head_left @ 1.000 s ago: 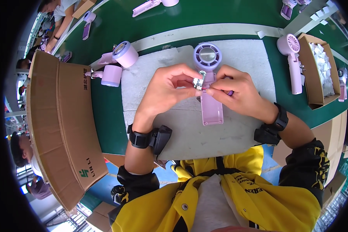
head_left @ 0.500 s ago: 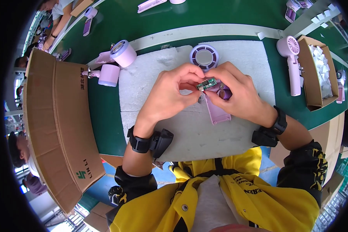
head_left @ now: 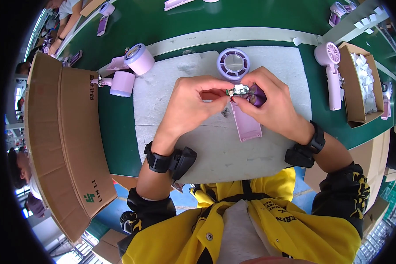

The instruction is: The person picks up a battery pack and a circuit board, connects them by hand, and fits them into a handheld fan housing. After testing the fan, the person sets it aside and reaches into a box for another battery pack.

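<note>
A small circuit board is pinched between my hands over the pale foam mat. My left hand has thumb and forefinger closed on the board's left end. The fingers of my right hand grip its right end. Just behind is a lilac handheld fan head with a round clear centre, lying on the mat. Below the board stretches the fan's open pink handle shell. A purple cylindrical battery shows beside my right fingers, which partly hide it.
At left stand a large cardboard box and lilac fan parts. On the right, an assembled fan lies beside a carton of white pieces. A pale rail crosses behind the mat. A co-worker's arm reaches in at far left.
The board has been turned over: its green face was up, and now a side with white and metallic parts shows. My hands stay in nearly the same place.
</note>
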{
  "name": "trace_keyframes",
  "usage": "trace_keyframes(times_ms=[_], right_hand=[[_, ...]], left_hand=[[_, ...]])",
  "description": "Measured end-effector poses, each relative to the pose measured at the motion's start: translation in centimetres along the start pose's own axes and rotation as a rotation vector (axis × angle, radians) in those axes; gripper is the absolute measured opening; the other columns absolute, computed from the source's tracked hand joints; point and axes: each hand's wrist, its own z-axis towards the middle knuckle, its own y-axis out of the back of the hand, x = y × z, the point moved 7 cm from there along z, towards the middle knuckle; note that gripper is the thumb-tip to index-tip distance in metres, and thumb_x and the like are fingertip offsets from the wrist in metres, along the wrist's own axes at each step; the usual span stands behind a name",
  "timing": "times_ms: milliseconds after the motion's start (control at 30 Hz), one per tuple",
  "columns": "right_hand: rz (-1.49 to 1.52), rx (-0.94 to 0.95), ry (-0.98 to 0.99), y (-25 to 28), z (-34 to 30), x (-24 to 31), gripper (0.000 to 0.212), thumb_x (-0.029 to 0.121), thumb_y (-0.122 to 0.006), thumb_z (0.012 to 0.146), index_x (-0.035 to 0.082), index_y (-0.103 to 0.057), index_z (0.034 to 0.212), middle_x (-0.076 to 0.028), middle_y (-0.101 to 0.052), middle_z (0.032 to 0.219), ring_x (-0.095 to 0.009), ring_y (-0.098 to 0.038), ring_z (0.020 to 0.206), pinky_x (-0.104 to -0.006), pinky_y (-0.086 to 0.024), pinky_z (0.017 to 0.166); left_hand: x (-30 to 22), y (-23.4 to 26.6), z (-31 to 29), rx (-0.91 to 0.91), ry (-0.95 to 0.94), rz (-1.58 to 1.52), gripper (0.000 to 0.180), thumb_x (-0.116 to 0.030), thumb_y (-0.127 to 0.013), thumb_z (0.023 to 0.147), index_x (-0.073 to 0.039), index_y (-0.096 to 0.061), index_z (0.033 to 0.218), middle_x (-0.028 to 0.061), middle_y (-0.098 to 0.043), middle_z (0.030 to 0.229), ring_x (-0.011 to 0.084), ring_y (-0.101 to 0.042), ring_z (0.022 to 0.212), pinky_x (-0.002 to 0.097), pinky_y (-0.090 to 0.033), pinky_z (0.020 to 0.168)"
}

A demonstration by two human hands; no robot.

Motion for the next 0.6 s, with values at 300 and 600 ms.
trace_keyframes(times_ms=[300, 600], right_hand=[[0.006, -0.031, 0.047, 0.3, 0.11, -0.13, 0.034, 0.003, -0.081, 0.07, 0.002, -0.064, 0.1, -0.01, -0.065, 0.092, -0.021, -0.065, 0.074, -0.0293, -0.052, 0.063], [-0.009, -0.04, 0.059, 0.18, 0.01, -0.05, 0.033, 0.004, -0.081, 0.07, 0.002, -0.064, 0.099, -0.011, -0.065, 0.089, -0.022, -0.064, 0.07, -0.0293, -0.052, 0.061]], left_hand=[[0.03, -0.21, 0.03, -0.03, -0.09, 0.018, 0.027, 0.008, -0.069, 0.077, 0.001, -0.073, 0.103, 0.0108, -0.072, 0.094, 0.0143, -0.069, 0.083, 0.0261, -0.058, 0.075], [-0.59, -0.24, -0.15, -0.009, -0.146, 0.22, 0.027, 0.011, -0.065, 0.078, 0.002, -0.073, 0.101, 0.0089, -0.071, 0.092, 0.0139, -0.067, 0.079, 0.0248, -0.054, 0.068]])
